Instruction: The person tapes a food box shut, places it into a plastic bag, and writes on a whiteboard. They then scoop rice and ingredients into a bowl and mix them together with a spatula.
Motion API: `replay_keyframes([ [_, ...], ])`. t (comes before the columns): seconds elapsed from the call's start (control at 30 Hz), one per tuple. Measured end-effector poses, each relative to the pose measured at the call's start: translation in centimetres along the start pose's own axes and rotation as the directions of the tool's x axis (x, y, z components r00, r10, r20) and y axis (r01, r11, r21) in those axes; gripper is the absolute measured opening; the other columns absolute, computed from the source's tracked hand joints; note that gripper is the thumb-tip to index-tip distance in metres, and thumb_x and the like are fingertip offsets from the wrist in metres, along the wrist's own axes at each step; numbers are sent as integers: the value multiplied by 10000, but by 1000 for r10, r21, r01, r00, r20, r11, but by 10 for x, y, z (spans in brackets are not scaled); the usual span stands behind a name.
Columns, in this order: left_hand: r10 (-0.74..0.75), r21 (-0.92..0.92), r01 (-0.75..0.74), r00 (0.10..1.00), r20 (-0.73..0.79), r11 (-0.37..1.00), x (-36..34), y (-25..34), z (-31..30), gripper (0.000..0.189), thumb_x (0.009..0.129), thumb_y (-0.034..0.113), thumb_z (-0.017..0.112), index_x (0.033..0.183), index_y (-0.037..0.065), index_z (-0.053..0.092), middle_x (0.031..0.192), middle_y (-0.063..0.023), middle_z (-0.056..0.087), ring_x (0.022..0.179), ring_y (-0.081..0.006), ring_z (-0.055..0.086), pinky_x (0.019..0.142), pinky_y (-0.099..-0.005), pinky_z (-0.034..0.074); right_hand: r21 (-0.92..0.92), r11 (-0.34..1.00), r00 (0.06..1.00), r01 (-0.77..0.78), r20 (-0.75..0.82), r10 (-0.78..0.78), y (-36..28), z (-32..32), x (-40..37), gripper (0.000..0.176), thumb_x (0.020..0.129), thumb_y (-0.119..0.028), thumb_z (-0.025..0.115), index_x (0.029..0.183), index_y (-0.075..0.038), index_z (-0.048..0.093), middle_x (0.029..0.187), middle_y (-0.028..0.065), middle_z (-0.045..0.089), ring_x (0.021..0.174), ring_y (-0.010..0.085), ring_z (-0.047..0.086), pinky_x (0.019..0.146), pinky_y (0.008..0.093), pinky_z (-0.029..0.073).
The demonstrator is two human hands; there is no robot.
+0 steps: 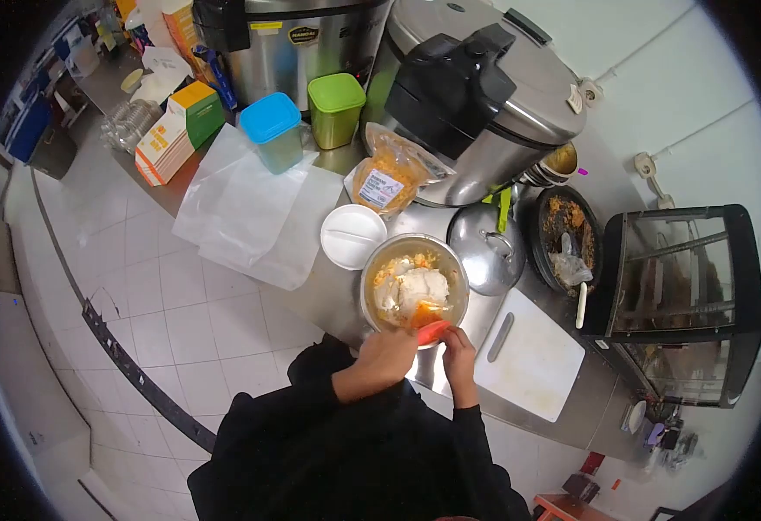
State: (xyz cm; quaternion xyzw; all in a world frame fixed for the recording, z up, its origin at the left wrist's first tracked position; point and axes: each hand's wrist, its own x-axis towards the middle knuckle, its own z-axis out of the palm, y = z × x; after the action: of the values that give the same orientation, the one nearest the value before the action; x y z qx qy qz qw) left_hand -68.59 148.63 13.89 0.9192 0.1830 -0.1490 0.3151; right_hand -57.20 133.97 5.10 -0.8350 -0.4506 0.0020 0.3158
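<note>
A steel bowl (460,291) holds a pale white mound (415,291) with yellowish bits around it and an orange patch on its near side. At the bowl's near rim, my right hand (459,356) is closed, pinching a small red object (433,332) whose kind I cannot make out. My left hand (385,358) is curled into a fist right beside the red object's left end. What lies inside the left fingers is hidden. A white round lid or dish (352,237) touches or nearly touches the bowl's far left side.
A white cutting board (530,360) with a grey handle slot lies right of the bowl. Beyond are a domed steel lid (484,252), a dark pan (564,234), a labelled food bag (389,178), blue-lidded (272,130) and green (337,108) containers, large cookers (502,87) and a glass-sided cabinet (680,295).
</note>
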Motion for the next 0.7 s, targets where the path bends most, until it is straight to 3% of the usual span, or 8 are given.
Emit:
replay_keyframes([
  [0.2,-20,11,21,999,-38,1000,13,25,22,251,779,133,372,947,-1,502,785,-143,579,690,-287,581,556,-403,458,80,996,999,38,-33,-35,19,8,-10,238,577,110,498,783,9,561,814,142,561,711,276,563,619,311,473],
  [0.27,-35,53,44,987,-159,998,19,21,37,240,784,126,366,925,8,520,758,-147,579,678,-289,582,546,-391,460,109,993,998,55,-27,-52,27,10,-10,251,573,128,491,781,7,565,810,131,564,698,260,570,608,297,480],
  [0.37,-81,61,87,992,-93,994,23,6,28,239,787,126,360,915,20,531,722,-147,577,668,-300,579,548,-396,459,95,991,996,93,-27,-91,31,12,-13,267,565,132,485,789,9,563,814,134,565,694,258,571,604,294,484],
  [0.4,1,47,5,992,-125,999,20,-1,24,212,749,121,405,880,0,520,684,-143,573,602,-280,579,497,-383,457,97,991,996,90,-15,-89,30,10,-12,272,564,130,486,792,5,564,817,137,566,695,261,571,607,298,484],
  [0.53,18,106,-3,990,-137,994,3,17,23,213,738,119,410,867,-1,530,674,-142,572,625,-277,581,506,-383,457,88,990,994,112,-12,-112,30,8,-10,280,559,121,485,793,-7,571,827,142,569,701,271,571,620,311,482],
  [0.6,-5,77,23,974,-226,997,16,15,39,223,767,130,375,814,2,552,696,-155,573,612,-317,568,525,-417,444,109,988,994,110,-14,-109,31,7,-10,282,558,115,486,796,-9,572,829,145,570,706,274,571,625,312,482],
  [0.7,-28,84,36,994,-102,996,24,8,8,198,734,105,398,785,-8,553,695,-167,570,626,-322,569,535,-422,445,131,986,995,103,-14,-102,29,5,-10,296,548,108,490,806,-10,576,835,148,571,714,277,571,631,311,481],
])
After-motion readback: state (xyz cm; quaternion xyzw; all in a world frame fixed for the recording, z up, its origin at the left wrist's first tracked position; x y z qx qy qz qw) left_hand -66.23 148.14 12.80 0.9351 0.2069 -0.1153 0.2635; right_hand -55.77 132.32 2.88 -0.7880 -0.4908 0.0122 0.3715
